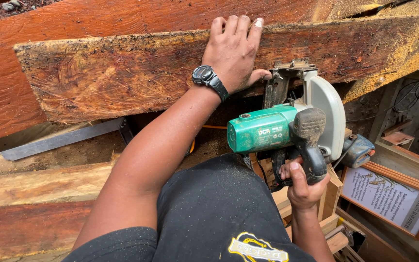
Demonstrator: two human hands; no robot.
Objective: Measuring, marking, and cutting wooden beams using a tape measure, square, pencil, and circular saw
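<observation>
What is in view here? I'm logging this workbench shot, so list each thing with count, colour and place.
Wooden plank: one, reddish-brown, sawdust-covered, across the top.
Other planks: several, reddish and pale, lower left.
Circular saw: one, green body, grey guard, black handle, at the plank's edge, centre right.
Metal straightedge: one, grey, left, beneath the plank.
Framed sign: one, white with wooden frame, lower right.
Wristwatch: one, black, left wrist.
Left hand: flat on the plank.
Right hand: gripping the saw's handle.
</observation>
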